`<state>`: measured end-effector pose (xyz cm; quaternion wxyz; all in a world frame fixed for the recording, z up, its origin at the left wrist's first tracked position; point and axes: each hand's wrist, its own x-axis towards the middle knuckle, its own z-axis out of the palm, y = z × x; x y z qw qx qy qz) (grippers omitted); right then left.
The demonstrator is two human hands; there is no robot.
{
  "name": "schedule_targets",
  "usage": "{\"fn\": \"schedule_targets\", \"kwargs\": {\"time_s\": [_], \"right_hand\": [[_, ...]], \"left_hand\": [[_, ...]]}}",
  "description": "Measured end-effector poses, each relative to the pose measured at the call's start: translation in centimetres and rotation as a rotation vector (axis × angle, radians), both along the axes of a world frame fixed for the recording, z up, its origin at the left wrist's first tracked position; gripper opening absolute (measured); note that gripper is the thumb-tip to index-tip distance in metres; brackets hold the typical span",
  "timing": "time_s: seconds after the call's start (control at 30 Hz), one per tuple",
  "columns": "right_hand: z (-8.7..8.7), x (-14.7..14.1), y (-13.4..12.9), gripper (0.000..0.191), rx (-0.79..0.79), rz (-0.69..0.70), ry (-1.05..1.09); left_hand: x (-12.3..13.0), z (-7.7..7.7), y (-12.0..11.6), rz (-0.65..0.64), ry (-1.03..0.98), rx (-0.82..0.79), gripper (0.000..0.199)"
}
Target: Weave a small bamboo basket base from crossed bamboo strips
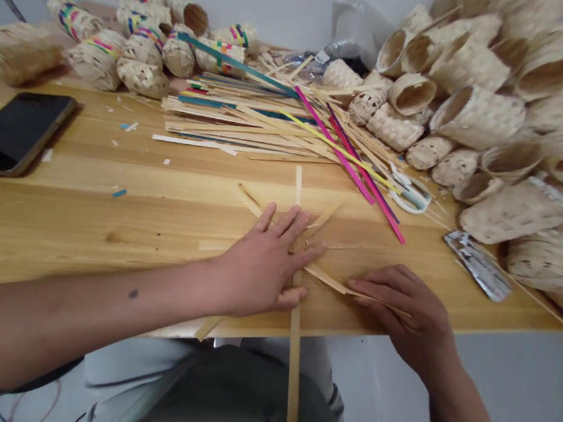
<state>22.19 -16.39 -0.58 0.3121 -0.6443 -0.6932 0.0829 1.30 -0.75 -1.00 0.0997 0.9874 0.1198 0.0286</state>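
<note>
Several pale bamboo strips (294,367) cross each other in a star on the wooden table, one reaching over the front edge toward my lap. My left hand (270,263) lies flat with fingers spread over the crossing and presses the strips down, hiding their middle. To its right, my right hand (409,312) pinches the end of a thin bamboo strip (327,281) that runs out from under the left hand's fingers. The strip slants down to the right, just above the tabletop.
Loose natural and coloured strips (250,127) lie piled behind the hands. Woven bamboo baskets (477,117) are heaped at the right, and smaller colour-banded ones (142,45) stand at the back left. Scissors (411,194), a silver packet (477,265) and a phone (18,133) rest on the table (84,217).
</note>
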Motion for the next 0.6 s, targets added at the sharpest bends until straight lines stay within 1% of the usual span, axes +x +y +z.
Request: {"fn": "schedule_targets", "kwargs": {"time_s": [0.07, 0.1, 0.2, 0.3, 0.4, 0.5, 0.53, 0.6], "right_hand": [[0.3, -0.1, 0.4, 0.013, -0.060, -0.072, 0.050], [0.6, -0.3, 0.6, 0.015, -0.102, -0.115, 0.073], [1.9, -1.5, 1.3, 0.032, -0.195, -0.250, 0.093], [2.5, -3.3, 1.6, 0.042, -0.205, -0.347, 0.034], [1.9, -4.8, 1.6, 0.037, -0.157, -0.337, -0.092], [0.9, -5.4, 1.5, 0.029, -0.105, -0.265, -0.147], [0.8, -5.4, 1.6, 0.027, -0.119, -0.234, -0.136], [0.8, -5.2, 1.7, 0.026, -0.195, -0.189, -0.085]], "left_hand": [[0.0, 0.0, 0.1, -0.007, 0.003, -0.002, 0.065], [-0.1, 0.1, 0.1, -0.008, 0.008, -0.002, 0.065], [-0.1, 0.3, 0.1, -0.007, 0.033, -0.001, 0.065], [0.0, 0.4, 0.0, 0.000, 0.051, 0.006, 0.067], [0.1, 0.4, -0.1, 0.000, 0.047, 0.019, 0.067], [0.1, 0.3, -0.1, -0.002, 0.037, 0.029, 0.067], [0.0, 0.2, -0.1, -0.003, 0.033, 0.030, 0.066], [0.0, 0.2, 0.0, -0.006, 0.026, 0.033, 0.066]]}}
